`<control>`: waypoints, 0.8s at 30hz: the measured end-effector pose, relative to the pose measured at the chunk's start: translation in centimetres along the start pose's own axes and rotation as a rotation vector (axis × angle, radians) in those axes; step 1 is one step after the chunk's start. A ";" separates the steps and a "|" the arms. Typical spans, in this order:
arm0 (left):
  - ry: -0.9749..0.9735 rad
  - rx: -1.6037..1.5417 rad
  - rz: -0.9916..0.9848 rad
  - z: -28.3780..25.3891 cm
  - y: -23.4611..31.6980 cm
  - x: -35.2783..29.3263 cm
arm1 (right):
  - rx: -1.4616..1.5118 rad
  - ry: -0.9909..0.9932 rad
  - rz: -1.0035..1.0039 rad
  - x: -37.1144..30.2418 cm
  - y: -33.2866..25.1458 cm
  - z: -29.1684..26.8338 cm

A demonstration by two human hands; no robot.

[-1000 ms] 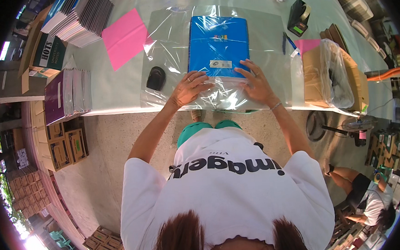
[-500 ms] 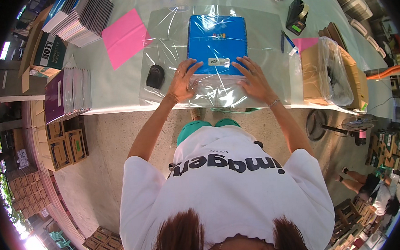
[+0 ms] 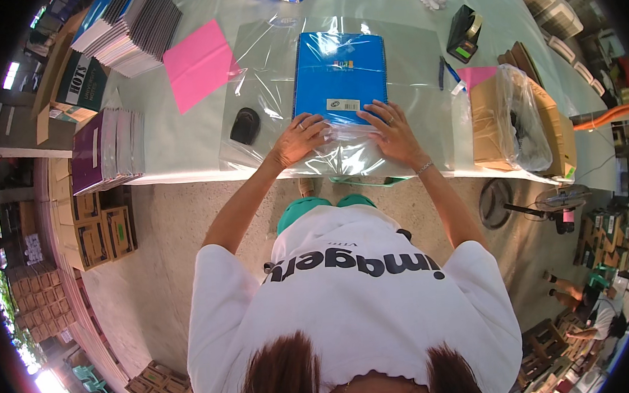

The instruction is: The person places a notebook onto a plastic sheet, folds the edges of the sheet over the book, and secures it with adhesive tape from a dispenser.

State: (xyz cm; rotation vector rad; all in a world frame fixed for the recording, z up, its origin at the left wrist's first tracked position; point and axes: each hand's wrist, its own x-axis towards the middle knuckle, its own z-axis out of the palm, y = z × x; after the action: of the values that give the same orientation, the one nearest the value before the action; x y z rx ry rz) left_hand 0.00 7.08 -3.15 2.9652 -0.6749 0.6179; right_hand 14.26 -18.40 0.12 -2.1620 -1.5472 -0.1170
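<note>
A blue spiral-bound notebook (image 3: 340,76) with a white label near its lower edge lies flat on the table. Clear plastic film (image 3: 359,154) spreads around it and shines toward the table's near edge. My left hand (image 3: 301,138) rests by the notebook's near left corner, fingers close together and stretched over the film. At the near right corner lies my right hand (image 3: 395,132), its fingers laid out over the film and touching the notebook's edge. The undersides of both hands are hidden. Left of my left hand sits a dark rounded object (image 3: 245,126).
A pink sheet (image 3: 197,65) and stacks of notebooks (image 3: 132,35) are at the left, with purple notebooks (image 3: 106,149) below. On the right are a tape dispenser (image 3: 464,34), a pen-like blue tool (image 3: 454,73) and an open carton (image 3: 488,117). A fan (image 3: 561,197) stands beyond the table's edge.
Both hands have come closer together and slid along the notebook's near edge. Their fingers, more spread before, now lie nearer its bottom corners.
</note>
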 end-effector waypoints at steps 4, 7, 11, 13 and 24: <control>0.068 -0.004 0.016 0.0 0.9 0.5 | 0.035 -0.017 0.035 -0.5 0.1 -0.2; 0.069 -0.066 -0.063 0.3 0.6 -0.1 | 0.070 -0.013 0.040 -0.5 0.0 -0.6; 0.208 -0.325 -0.392 -0.5 0.4 0.0 | 0.055 -0.012 0.041 -0.7 0.1 -0.6; 0.227 -0.348 -0.446 -1.3 0.1 0.5 | -0.020 -0.019 0.010 -0.7 0.0 -0.5; -0.068 0.049 -0.044 -1.2 0.9 0.8 | -0.199 0.049 -0.159 -1.5 -0.3 0.9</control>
State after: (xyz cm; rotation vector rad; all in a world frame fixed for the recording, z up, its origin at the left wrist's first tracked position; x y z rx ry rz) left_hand -0.16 6.08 -1.77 3.0503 -0.6054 0.5403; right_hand 13.26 -19.23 -1.02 -2.1623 -1.7425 -0.3883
